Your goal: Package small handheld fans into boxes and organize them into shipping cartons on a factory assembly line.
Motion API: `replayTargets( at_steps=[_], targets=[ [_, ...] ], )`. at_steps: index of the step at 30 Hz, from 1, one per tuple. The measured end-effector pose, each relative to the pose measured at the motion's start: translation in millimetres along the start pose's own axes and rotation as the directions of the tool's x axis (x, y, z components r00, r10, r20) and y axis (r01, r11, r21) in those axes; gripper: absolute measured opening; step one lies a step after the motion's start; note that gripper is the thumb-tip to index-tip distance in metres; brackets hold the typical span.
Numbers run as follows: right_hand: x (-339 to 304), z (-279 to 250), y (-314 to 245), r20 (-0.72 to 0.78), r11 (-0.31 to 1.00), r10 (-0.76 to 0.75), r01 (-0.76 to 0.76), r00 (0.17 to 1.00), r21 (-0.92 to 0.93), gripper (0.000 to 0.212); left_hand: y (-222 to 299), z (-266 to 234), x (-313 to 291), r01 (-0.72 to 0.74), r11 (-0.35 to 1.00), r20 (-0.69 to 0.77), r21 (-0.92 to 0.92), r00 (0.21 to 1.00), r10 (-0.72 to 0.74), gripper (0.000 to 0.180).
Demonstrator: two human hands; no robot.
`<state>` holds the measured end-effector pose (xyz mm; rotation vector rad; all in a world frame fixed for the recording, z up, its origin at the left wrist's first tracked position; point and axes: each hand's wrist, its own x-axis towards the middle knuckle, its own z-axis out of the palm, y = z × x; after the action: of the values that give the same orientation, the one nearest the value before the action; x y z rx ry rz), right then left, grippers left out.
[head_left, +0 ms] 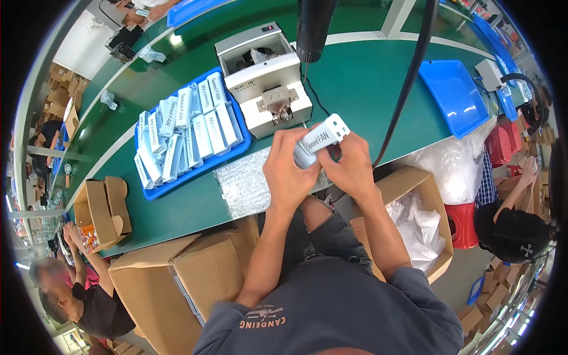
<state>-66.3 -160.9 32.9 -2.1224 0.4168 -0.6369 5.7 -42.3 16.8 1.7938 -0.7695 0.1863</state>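
Both of my hands hold one pale blue plastic fan housing (318, 139) with a white end over the front edge of the green bench. My left hand (286, 171) wraps its near left side, fingers closed on it. My right hand (350, 167) grips the right side near the white end, thumb pressed on the casing. Just beyond my hands stands a silver screw feeder machine (260, 77). Above it hangs a black electric screwdriver (313, 29), its bit pointing down and untouched. Left of the machine, a blue tray (228, 155) holds several similar pale blue housings (184, 109).
A bubble-wrap sheet (242, 184) lies at the bench edge. Another blue tray (452, 97) sits at the right. A black cable (407, 83) hangs beside my right hand. Cardboard boxes (157, 284) stand below, one (438, 201) with white plastic bags. Co-workers (89, 296) sit on both sides.
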Motion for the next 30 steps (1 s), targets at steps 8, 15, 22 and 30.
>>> replayTargets(
  at_steps=[8,15,22,30],
  targets=[
    [-6,-11,15,-0.101,0.961,-0.055,0.08,0.993,0.264,0.017,-6,-4,4,0.083,0.995,0.037,-0.052,0.996,-0.081,0.056],
    [4,9,-3,-0.143,0.975,-0.038,0.069,0.989,0.213,0.02,-11,-4,-4,0.106,0.991,0.027,-0.075,0.994,-0.105,0.052],
    [1,12,-7,-0.147,1.0,-0.002,0.002,0.989,-0.004,0.011,-12,2,-7,0.068,0.994,0.005,-0.083,0.998,-0.068,0.054],
    [-23,-15,-1,0.069,0.903,0.251,-0.259,0.965,0.341,0.006,-18,-9,-4,0.274,0.874,0.136,-0.401,0.961,-0.24,0.061]
  ],
)
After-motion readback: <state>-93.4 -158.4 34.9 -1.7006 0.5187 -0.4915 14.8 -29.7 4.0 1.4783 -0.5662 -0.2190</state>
